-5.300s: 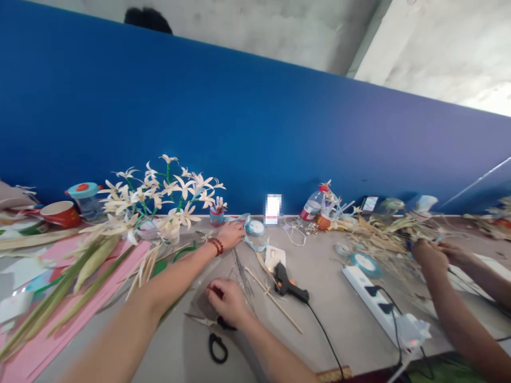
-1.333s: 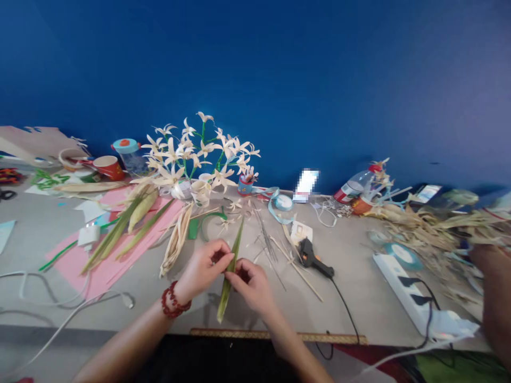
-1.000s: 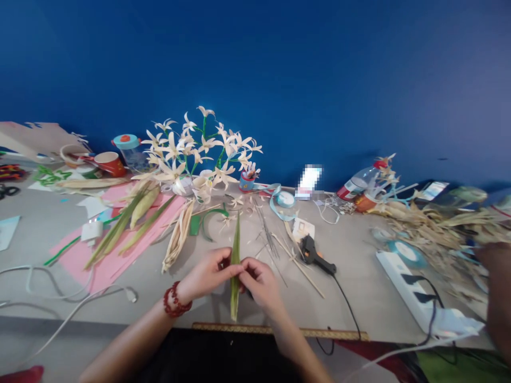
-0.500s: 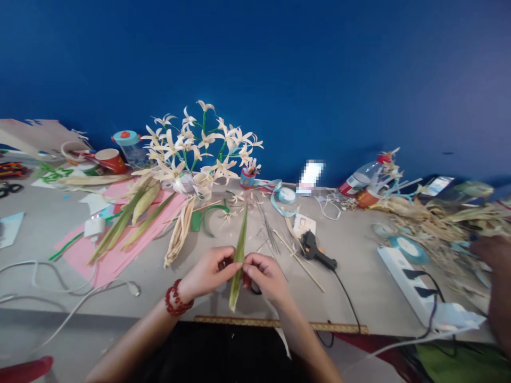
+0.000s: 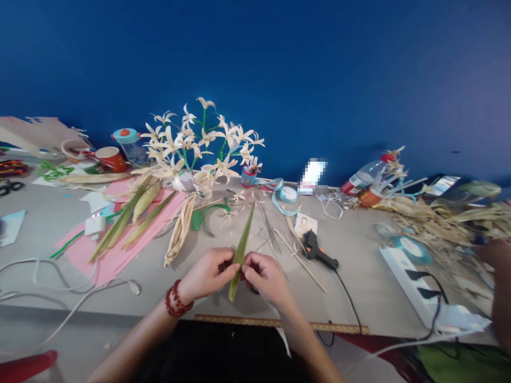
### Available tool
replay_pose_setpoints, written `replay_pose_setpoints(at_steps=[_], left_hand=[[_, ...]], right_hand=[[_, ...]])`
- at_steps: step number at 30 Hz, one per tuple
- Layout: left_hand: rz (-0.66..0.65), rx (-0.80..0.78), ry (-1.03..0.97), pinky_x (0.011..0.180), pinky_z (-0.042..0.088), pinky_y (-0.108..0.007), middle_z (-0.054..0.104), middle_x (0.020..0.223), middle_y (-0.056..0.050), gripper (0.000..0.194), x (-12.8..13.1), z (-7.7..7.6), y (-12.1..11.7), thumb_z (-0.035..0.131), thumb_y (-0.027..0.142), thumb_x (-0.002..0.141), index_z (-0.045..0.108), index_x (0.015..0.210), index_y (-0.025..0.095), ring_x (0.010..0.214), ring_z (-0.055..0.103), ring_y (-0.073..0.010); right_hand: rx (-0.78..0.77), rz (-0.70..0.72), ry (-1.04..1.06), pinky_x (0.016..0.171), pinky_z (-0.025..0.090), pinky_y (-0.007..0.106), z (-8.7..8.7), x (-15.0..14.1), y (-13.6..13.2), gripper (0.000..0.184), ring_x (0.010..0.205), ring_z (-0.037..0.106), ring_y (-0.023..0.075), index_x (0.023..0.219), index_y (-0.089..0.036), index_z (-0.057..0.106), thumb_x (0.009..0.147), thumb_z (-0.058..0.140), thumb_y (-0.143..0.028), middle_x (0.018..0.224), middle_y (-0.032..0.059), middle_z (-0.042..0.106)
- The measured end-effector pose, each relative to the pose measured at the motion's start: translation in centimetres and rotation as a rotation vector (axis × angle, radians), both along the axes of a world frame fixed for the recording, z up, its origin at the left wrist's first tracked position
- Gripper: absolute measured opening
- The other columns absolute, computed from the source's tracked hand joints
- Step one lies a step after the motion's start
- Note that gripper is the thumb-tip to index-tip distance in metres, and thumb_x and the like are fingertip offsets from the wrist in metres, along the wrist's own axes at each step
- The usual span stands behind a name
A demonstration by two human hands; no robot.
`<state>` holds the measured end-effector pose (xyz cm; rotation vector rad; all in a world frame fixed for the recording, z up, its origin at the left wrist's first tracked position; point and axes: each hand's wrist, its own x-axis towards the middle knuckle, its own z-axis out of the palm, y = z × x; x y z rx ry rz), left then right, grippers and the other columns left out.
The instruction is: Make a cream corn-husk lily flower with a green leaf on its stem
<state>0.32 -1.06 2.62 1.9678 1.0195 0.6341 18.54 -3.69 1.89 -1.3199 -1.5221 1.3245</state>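
A long green corn husk (image 5: 244, 236) stands tilted between my hands, its pointed tip toward the wall. My left hand (image 5: 211, 271), below a red bead bracelet (image 5: 176, 300), pinches it from the left with thumb and fingers. From the right, my right hand (image 5: 266, 274) is closed with its fingertips at the husk's edge. Part of something dark and rounded shows under the right hand; I cannot make out what it is. Beyond my hands lie thin wires (image 5: 268, 226) and a green strip roll (image 5: 213, 215). A bundle of dry husks (image 5: 180, 234) lies to the left.
White husk flowers (image 5: 207, 137) stand at the back. Pink paper (image 5: 85, 255) with more husks lies left. To the right are a glue gun (image 5: 319, 252), a power strip (image 5: 407, 282) and another person's hand (image 5: 493, 255). A ruler (image 5: 339, 326) lines the front edge.
The husk has shifted slightly up and turned between my hands, its tip leaning more to the right. My hands stay almost in place. The whole view has shifted a little.
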Motion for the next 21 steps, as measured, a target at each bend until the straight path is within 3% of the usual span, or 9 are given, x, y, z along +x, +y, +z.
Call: replay_pose_setpoints(at_steps=[7,13,21], left_hand=[[0.027,0.050,-0.004,0.058,0.030,-0.025,0.043,0.062,0.004,0.028,0.1,-0.2,-0.1,0.046,0.023,0.089,0.039,0.063,0.020,0.061,0.042,-0.0126],[-0.011,0.055,-0.019,0.059,0.032,-0.025,0.044,0.063,0.003,0.030,0.0,-0.1,0.0,0.045,0.023,0.092,0.041,0.063,0.020,0.061,0.043,-0.0129],[-0.034,0.080,-0.119,0.064,0.037,-0.027,0.053,0.068,-0.001,0.028,0.5,1.1,-0.9,0.042,0.024,0.096,0.052,0.070,0.019,0.066,0.049,-0.0150]], right_hand=[[0.225,0.016,-0.200,0.056,0.035,0.022,0.3,0.1,-0.1,0.016,0.057,0.047,0.0120,0.070,-0.021,0.052,0.085,0.052,-0.024,0.059,-0.0044,0.051],[0.257,0.053,-0.215,0.059,0.034,0.024,0.6,0.2,0.0,0.018,0.059,0.047,0.0134,0.070,-0.021,0.050,0.087,0.049,-0.026,0.060,-0.0036,0.051],[0.360,-0.198,-0.432,0.057,0.034,0.024,-0.8,-0.8,-0.1,0.015,0.058,0.050,0.0144,0.068,-0.021,0.053,0.082,0.050,-0.023,0.061,-0.0015,0.054]])
